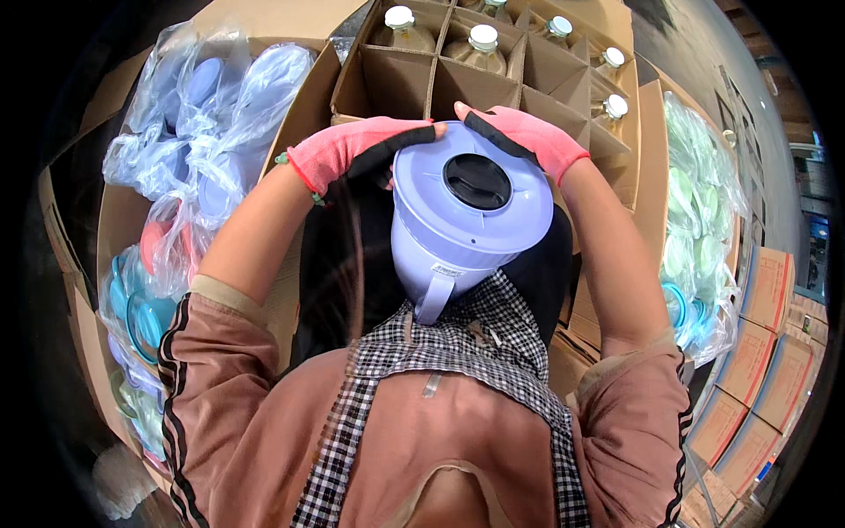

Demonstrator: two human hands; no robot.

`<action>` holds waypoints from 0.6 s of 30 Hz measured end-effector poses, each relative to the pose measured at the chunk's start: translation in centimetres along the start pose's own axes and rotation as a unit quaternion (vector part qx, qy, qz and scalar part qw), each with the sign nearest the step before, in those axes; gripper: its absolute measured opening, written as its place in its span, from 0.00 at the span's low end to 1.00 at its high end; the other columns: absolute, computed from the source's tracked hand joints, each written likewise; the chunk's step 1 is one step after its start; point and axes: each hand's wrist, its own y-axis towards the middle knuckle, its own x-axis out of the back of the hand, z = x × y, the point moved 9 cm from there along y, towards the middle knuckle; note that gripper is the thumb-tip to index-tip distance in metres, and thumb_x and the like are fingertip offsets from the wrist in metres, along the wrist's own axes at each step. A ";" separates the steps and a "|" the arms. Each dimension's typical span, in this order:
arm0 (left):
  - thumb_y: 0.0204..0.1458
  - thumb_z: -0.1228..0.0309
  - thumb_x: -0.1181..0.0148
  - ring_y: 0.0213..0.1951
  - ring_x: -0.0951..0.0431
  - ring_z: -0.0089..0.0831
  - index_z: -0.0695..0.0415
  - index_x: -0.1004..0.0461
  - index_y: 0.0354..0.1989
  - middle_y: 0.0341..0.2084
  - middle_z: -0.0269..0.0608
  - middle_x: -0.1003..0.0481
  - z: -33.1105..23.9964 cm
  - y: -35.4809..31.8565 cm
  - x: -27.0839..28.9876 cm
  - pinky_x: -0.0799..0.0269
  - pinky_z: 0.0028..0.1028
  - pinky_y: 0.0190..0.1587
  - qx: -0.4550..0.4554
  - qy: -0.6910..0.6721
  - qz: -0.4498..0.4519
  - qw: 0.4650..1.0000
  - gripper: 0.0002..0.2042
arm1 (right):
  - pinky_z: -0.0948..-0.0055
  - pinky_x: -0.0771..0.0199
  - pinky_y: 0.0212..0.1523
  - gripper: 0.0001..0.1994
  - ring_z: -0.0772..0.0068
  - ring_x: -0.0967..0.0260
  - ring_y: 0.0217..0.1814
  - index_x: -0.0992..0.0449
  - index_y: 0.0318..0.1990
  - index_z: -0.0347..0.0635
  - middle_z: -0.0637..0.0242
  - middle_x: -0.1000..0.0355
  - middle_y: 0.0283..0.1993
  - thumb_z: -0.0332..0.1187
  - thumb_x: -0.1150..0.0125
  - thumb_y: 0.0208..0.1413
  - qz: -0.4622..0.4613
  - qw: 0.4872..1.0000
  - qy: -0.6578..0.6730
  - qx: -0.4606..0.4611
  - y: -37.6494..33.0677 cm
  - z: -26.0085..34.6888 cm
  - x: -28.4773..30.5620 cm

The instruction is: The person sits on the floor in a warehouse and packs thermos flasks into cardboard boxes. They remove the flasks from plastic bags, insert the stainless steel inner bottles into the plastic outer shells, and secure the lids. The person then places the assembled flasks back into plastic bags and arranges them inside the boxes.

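A pale lilac plastic jug (458, 224) with a lilac lid and a round black cap is held tilted against my chest, its handle pointing down. My left hand (356, 148), in a pink fingerless glove, grips the jug's upper left rim. My right hand (526, 134), gloved the same, grips its upper right rim. Just beyond the jug stands an open cardboard box with dividers (431, 75); the nearest cells hold nothing, while the farther ones hold glass bottles (482, 46) with white caps.
A carton at my left holds plastic bags of blue, lilac and pink lids (207, 114). At my right is a bag of green and blue lids (695, 211). Stacked closed cartons (764, 352) line the floor at the lower right.
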 end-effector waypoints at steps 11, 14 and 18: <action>0.55 0.57 0.55 0.35 0.31 0.15 0.60 0.31 0.38 0.32 0.32 0.29 2.5 0.8 -0.2 0.34 0.18 0.39 -0.057 -0.319 0.056 0.944 0.17 | 0.78 0.34 0.30 0.23 0.79 0.35 0.27 0.28 0.30 0.39 0.67 0.32 0.26 0.54 0.50 0.50 -0.067 0.912 0.400 0.062 -0.5 -2.4 0.9; 0.55 0.55 0.56 0.46 0.38 0.20 0.60 0.43 0.53 0.45 0.34 0.37 3.8 -2.2 0.7 0.42 0.20 0.49 -0.192 -0.193 -0.140 0.952 0.24 | 0.76 0.43 0.20 0.22 0.73 0.45 0.18 0.39 0.19 0.43 0.67 0.42 0.17 0.52 0.57 0.53 -0.192 0.761 0.613 0.091 -6.7 -7.4 1.3; 0.55 0.63 0.57 0.46 0.37 0.23 0.61 0.45 0.55 0.46 0.37 0.37 0.5 -3.0 -2.1 0.43 0.21 0.50 -0.226 -0.321 -0.163 0.905 0.21 | 0.80 0.32 0.30 0.21 0.76 0.32 0.28 0.26 0.33 0.32 0.60 0.29 0.27 0.47 0.47 0.49 0.019 0.928 0.372 -0.024 -13.2 -12.0 -9.7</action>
